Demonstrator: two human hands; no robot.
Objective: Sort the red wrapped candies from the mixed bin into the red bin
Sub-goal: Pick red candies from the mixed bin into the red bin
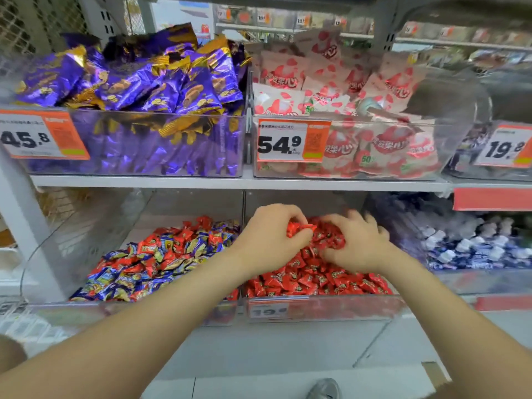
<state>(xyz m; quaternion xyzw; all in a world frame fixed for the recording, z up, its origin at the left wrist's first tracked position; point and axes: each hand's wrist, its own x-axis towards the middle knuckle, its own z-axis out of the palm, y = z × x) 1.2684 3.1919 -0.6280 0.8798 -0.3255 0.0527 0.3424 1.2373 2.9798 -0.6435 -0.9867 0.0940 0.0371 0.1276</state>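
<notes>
- Head view: left hand (270, 237) over the rear of the red bin (331, 309), fingers curled round a small bunch of red wrapped candies (299, 228), held just above the pile.
- Beside it, right hand (358, 244): also over the red bin, fingers bent down into the red pile (311, 280). It is motion-blurred, so whether it has hold of any candy cannot be told.
- Container, red bin: clear plastic, lower shelf, middle position, filled with red candies only. A blurred price label (269, 311) sits on its front wall.
- Left neighbour, mixed bin (86, 308): clear plastic, directly beside the red bin. It holds red, blue and yellow wrapped pieces jumbled together (161, 254). The left forearm crosses above its right front corner.
- Right neighbour: bin of blue-and-white candies (472, 249).
- Upper shelf (230, 181): purple-and-gold packets (129, 82) behind a 45.8 tag (28, 136); pink-and-white packets (331, 82) behind a 54.9 tag (288, 142); a 19.8 tag (503, 148) at far right.
- Floor, bottom edge: one grey shoe (324, 390).
</notes>
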